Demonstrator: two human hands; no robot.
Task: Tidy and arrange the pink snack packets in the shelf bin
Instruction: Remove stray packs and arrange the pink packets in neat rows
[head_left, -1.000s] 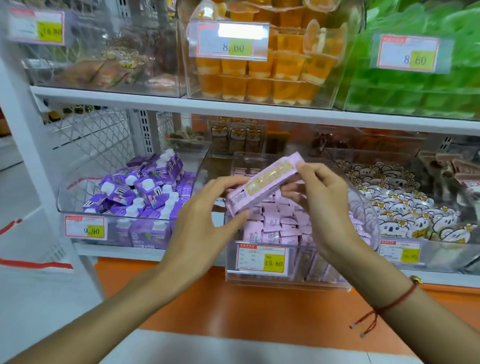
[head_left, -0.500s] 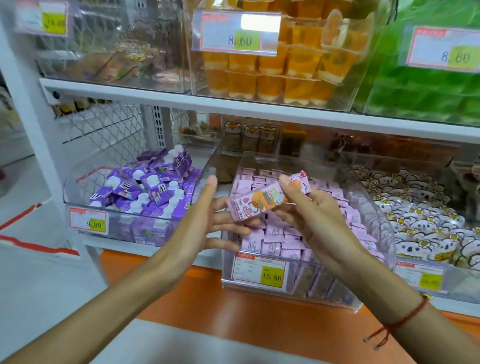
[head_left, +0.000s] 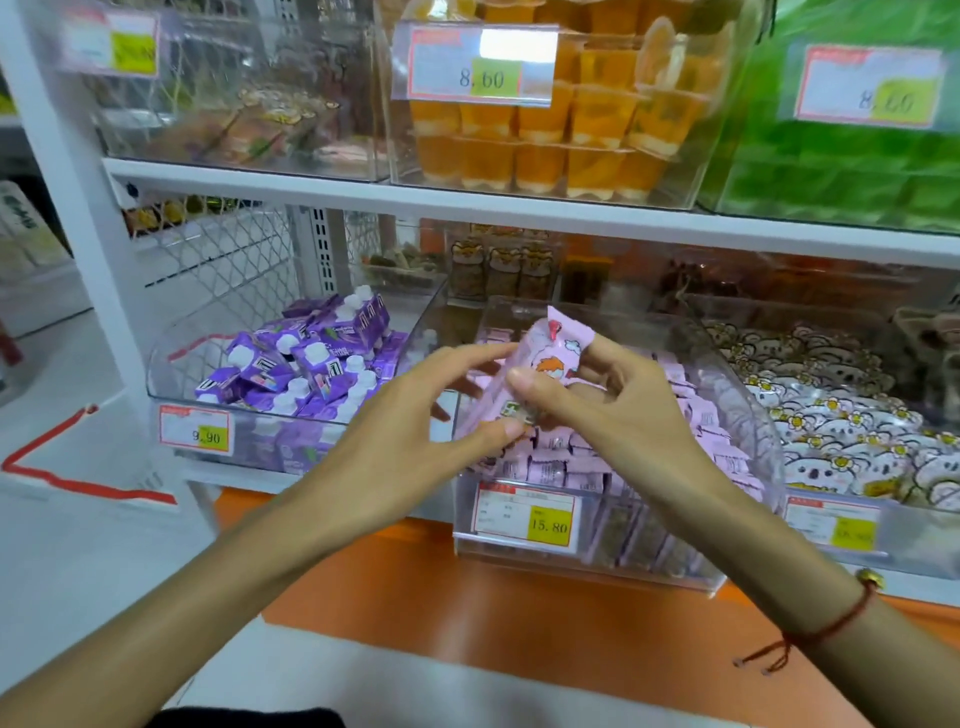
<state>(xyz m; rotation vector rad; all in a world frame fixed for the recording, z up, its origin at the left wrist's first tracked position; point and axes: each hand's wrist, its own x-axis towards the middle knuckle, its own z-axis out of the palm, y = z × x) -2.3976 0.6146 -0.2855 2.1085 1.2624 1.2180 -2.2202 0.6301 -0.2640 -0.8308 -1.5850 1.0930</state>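
Above the clear acrylic shelf bin (head_left: 748, 415) with the 15.80 tag, one glossy pink foil snack packet (head_left: 524, 379) is held tilted on end, printed face toward camera. Left hand (head_left: 410, 431) pinches its lower corner, thumb against fingertips; right hand (head_left: 618, 410) is clamped on the upper half, thumb in front, fingers behind. Step looks like orienting. Next: lay it flat, aligned with the pink packets (head_left: 566, 462) stacked below. The film looks slick and crinkly, so grip firmly.
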